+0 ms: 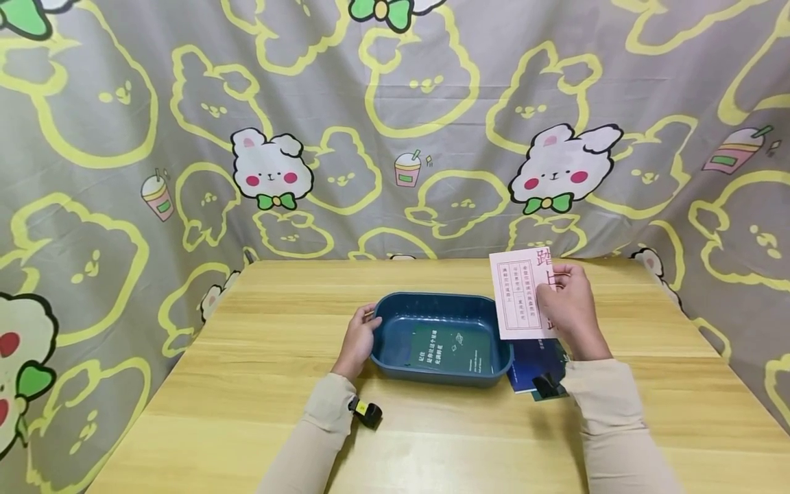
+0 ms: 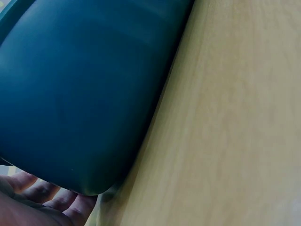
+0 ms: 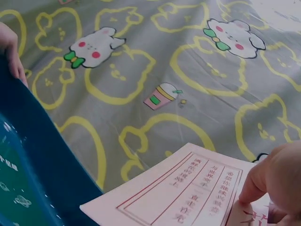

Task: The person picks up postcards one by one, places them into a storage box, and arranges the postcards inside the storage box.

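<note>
My right hand (image 1: 570,309) pinches a pink card (image 1: 512,295) with red printed characters, thumb on its printed face. The card is raised beside the right end of a dark blue plastic basin (image 1: 441,376). At the basin's left end, my left hand (image 1: 358,339) grips the rim; the left wrist view shows its fingers (image 2: 61,200) against the outer wall. Flat inside the basin lies a green card (image 1: 457,348) with white writing. Beneath the right hand, on the table, are a blue card (image 1: 527,363) and a dark green-edged card (image 1: 546,394), both partly hidden.
The basin stands on a light wooden table (image 1: 247,398). Behind the table hangs a grey curtain (image 1: 345,96) with yellow outlines and white rabbits. A black strap with a small device (image 1: 368,414) sits on the left wrist, and another black device (image 1: 548,385) on the right.
</note>
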`<state>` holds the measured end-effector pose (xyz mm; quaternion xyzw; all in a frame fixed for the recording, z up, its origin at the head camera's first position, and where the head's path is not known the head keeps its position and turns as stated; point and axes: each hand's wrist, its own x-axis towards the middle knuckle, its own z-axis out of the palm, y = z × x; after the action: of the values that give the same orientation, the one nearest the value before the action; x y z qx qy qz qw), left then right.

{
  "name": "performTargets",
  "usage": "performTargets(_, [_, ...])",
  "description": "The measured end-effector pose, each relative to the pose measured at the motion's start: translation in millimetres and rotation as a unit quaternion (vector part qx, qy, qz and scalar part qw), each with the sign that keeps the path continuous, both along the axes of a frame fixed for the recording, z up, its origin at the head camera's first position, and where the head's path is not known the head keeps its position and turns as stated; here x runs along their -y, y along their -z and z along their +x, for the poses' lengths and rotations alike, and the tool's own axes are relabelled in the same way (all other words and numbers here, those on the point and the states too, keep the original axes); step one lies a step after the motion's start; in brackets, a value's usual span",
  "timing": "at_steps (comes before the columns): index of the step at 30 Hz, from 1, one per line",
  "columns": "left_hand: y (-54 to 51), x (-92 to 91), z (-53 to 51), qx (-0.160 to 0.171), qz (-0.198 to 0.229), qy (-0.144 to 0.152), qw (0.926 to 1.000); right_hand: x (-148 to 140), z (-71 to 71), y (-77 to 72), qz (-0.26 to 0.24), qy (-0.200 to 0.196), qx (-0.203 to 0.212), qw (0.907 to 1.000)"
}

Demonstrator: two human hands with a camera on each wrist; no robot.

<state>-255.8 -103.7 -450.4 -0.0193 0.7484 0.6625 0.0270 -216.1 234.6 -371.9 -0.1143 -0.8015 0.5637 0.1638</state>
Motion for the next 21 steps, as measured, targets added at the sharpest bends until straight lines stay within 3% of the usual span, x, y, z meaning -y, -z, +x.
performTargets(15, [1.7,0.2,0.0,-0.008,0.005,0.001,1.0,45.1,-6.2,12.3,0.04,-0.053,-0.039,0.997])
performTargets(21, [0.5,-0.1,0.5,-0.01,0.002,0.003,0.9999,64.1,-10.9,25.2,0.077,-0.102,-0.056,0.9902])
